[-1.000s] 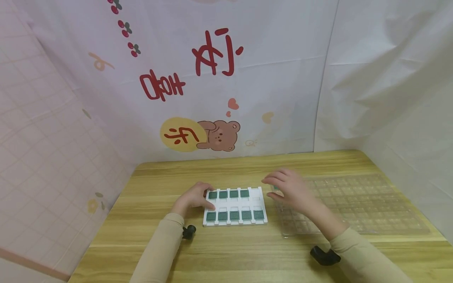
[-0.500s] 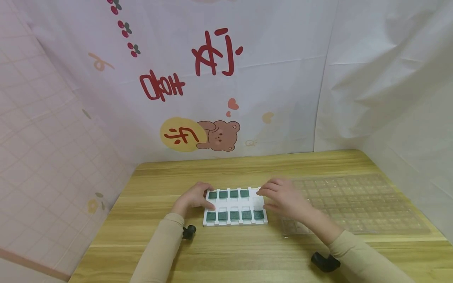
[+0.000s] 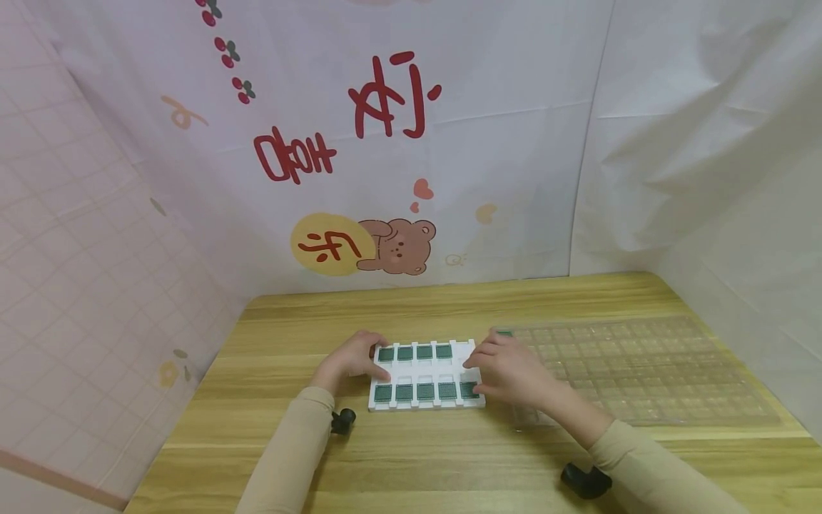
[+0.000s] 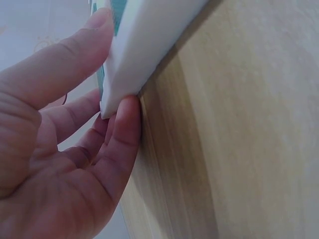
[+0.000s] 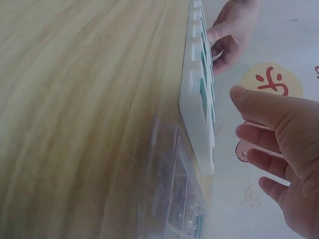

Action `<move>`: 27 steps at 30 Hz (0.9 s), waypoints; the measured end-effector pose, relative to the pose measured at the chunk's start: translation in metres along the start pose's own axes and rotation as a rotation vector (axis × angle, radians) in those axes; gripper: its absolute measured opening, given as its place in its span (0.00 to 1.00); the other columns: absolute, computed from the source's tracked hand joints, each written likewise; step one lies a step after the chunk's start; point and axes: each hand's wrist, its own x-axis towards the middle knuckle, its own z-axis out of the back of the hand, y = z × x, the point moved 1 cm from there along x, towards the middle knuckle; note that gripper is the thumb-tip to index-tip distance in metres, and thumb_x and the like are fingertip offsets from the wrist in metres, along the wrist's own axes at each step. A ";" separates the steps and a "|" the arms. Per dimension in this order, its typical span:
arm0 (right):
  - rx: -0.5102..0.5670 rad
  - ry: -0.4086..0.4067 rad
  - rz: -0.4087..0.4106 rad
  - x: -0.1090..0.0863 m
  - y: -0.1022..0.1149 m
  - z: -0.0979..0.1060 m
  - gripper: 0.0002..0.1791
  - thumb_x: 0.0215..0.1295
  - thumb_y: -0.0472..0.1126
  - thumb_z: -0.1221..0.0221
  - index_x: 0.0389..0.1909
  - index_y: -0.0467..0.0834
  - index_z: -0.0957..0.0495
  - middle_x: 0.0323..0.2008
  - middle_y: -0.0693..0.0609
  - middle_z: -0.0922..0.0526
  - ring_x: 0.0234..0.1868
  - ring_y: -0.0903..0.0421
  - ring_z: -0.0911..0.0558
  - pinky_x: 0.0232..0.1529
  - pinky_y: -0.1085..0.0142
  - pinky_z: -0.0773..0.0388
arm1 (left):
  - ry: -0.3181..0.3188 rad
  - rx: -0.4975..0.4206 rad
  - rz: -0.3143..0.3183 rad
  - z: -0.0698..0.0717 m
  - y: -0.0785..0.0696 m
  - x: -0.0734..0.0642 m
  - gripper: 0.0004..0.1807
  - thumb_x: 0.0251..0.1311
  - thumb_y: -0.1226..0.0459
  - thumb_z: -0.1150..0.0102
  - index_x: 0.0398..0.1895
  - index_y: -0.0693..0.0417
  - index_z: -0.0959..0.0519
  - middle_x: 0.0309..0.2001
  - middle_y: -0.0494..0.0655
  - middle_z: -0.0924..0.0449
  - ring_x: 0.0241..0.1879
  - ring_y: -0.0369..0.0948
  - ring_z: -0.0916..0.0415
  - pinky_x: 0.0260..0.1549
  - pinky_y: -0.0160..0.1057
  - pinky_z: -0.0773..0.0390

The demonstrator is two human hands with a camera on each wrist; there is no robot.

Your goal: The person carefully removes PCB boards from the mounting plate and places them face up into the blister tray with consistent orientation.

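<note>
A white slotted tray [image 3: 424, 373] lies on the table, holding two rows of square green chips [image 3: 426, 392]. The slot at the far right end of its back row holds no chip. My left hand [image 3: 352, 357] grips the tray's left end, thumb on top and fingertips at the edge, as the left wrist view shows at the tray's corner [image 4: 134, 55]. Over the tray's right end hovers my right hand [image 3: 514, 373], its fingers loosely bent. In the right wrist view that hand [image 5: 294, 144] holds nothing and is apart from the tray [image 5: 192, 94].
On the right lies a clear plastic compartment tray [image 3: 642, 371], its left edge close to the white tray. One green chip [image 3: 505, 333] shows at its back left corner. A fabric wall [image 3: 514, 257] stands behind the wooden table [image 3: 411, 457].
My right hand has moved left from the clear tray's edge to the white tray's right end, then slightly nearer me. My left hand and the white tray have stayed still.
</note>
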 end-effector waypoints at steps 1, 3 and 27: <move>0.005 0.008 -0.005 0.000 0.000 -0.001 0.21 0.45 0.49 0.23 0.40 0.47 0.15 0.40 0.55 0.15 0.46 0.53 0.22 0.59 0.52 0.29 | 0.003 -0.004 -0.001 0.000 0.000 0.000 0.36 0.41 0.62 0.18 0.56 0.60 0.23 0.47 0.49 0.29 0.46 0.45 0.34 0.51 0.47 0.30; 0.013 0.025 -0.016 -0.001 0.002 -0.002 0.21 0.45 0.49 0.23 0.40 0.46 0.15 0.40 0.56 0.15 0.46 0.54 0.22 0.56 0.54 0.28 | 0.003 -0.006 -0.010 0.000 0.002 0.001 0.36 0.41 0.62 0.18 0.56 0.60 0.23 0.47 0.49 0.28 0.46 0.45 0.33 0.50 0.47 0.30; -0.010 0.177 -0.113 0.000 0.010 -0.014 0.21 0.45 0.54 0.23 0.38 0.49 0.14 0.38 0.58 0.17 0.44 0.54 0.23 0.47 0.56 0.26 | 0.005 -0.017 -0.020 0.001 0.002 0.001 0.36 0.40 0.62 0.18 0.55 0.60 0.22 0.44 0.49 0.28 0.45 0.44 0.34 0.47 0.45 0.30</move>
